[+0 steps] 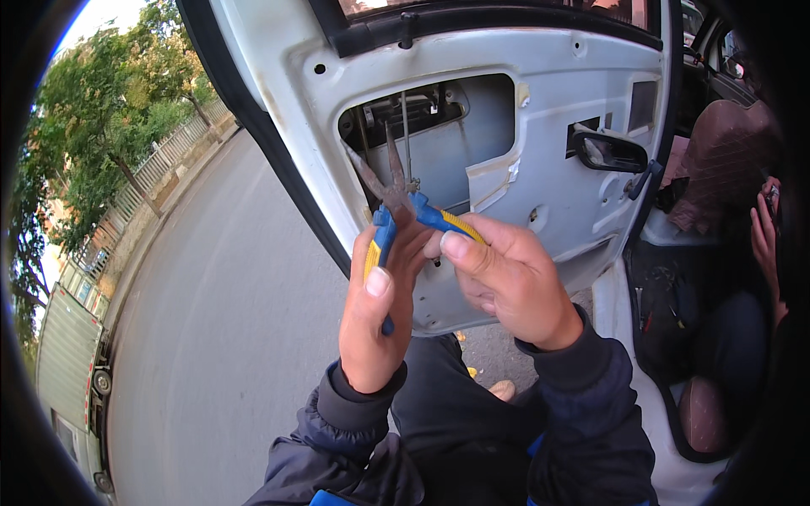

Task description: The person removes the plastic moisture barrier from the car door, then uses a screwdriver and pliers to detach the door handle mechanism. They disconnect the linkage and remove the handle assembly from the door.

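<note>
A pair of long-nose pliers (pixel 398 197) with blue and yellow handles is held up in front of me, its jaws spread apart and pointing away. My left hand (pixel 375 312) grips the left handle, thumb along it. The right handle is pinched by my right hand (pixel 510 274) between thumb and fingers. Behind the jaws is a white car door (pixel 548 101) with its inner trim off. Through its large cutout a thin vertical metal rod (pixel 406 139) and a dark latch mechanism (pixel 405 110) show. The pliers cover part of that opening.
A black inside door handle (pixel 612 152) sits at the door's right. Inside the vehicle are a brown quilted seat (pixel 730 160), another person's hand (pixel 765 240) and tools on the dark floor (pixel 662 291). A road (pixel 202 320) runs along the left, with a parked truck (pixel 72 346).
</note>
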Action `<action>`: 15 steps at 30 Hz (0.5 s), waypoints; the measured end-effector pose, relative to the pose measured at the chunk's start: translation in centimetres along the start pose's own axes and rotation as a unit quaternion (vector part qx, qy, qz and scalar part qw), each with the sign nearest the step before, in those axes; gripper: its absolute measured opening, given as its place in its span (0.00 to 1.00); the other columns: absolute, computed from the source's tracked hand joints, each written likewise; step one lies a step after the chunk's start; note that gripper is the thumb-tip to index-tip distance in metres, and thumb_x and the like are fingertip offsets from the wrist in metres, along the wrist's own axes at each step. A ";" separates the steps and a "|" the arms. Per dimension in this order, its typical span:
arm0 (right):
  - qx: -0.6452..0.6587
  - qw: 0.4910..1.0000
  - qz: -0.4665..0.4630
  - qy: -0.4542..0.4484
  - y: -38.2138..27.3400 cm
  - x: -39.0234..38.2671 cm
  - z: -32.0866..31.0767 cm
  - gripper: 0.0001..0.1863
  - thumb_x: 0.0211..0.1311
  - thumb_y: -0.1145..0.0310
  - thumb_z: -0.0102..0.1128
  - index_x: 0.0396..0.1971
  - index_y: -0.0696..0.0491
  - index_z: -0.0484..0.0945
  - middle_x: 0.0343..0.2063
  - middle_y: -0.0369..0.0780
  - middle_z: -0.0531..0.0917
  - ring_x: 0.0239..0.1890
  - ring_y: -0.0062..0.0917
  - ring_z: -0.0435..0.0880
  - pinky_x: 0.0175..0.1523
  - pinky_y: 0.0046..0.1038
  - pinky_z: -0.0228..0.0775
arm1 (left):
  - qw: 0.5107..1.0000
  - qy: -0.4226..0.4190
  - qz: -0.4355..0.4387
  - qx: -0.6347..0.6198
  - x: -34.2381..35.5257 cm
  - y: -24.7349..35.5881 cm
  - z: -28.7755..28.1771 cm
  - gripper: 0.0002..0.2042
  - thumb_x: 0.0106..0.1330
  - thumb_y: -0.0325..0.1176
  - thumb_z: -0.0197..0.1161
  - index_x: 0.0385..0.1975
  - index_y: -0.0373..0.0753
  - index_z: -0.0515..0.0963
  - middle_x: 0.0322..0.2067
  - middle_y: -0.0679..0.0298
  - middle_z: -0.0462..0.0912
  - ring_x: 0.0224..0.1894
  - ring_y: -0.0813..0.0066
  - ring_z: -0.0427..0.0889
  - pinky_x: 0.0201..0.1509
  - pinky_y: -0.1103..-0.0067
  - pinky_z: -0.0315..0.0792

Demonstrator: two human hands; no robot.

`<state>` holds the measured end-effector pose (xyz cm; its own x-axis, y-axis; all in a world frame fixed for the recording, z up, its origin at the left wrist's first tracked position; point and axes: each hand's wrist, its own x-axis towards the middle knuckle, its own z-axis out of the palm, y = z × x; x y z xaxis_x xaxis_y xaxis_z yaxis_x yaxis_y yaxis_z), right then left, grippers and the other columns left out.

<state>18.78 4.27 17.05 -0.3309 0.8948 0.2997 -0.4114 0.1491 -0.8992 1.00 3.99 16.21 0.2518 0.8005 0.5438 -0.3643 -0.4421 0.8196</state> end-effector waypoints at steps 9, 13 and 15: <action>0.080 0.996 -0.022 0.025 0.5 2.8 0.2 0.15 0.81 0.58 0.53 0.40 0.55 0.78 0.19 0.25 0.65 0.19 0.08 0.59 0.24 0.17 0.51 | 0.995 -0.049 -0.003 -0.086 3.6 -1.3 0.7 0.32 0.80 0.48 0.43 0.76 0.31 0.56 0.74 0.40 0.62 0.77 0.51 0.60 0.81 0.59 0.51; 0.099 0.993 -0.050 0.028 1.1 3.1 1.5 0.14 0.82 0.59 0.50 0.41 0.54 0.76 0.18 0.25 0.64 0.17 0.07 0.59 0.21 0.16 0.50 | 0.998 -0.021 -0.014 -0.065 4.0 -1.8 1.4 0.32 0.79 0.46 0.46 0.75 0.30 0.56 0.70 0.40 0.67 0.74 0.47 0.66 0.79 0.59 0.57; 0.100 0.993 -0.045 0.037 1.0 2.8 1.5 0.14 0.82 0.58 0.50 0.41 0.54 0.76 0.18 0.25 0.64 0.17 0.07 0.58 0.21 0.16 0.50 | 0.997 -0.024 -0.018 -0.066 4.0 -1.7 1.6 0.32 0.79 0.46 0.46 0.75 0.30 0.56 0.71 0.40 0.67 0.74 0.47 0.66 0.79 0.59 0.57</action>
<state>16.12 6.32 17.46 -0.2244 0.9116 0.3444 -0.5993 0.1496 -0.7864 4.06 7.29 17.22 0.3094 0.7932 0.5245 -0.4684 -0.3529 0.8100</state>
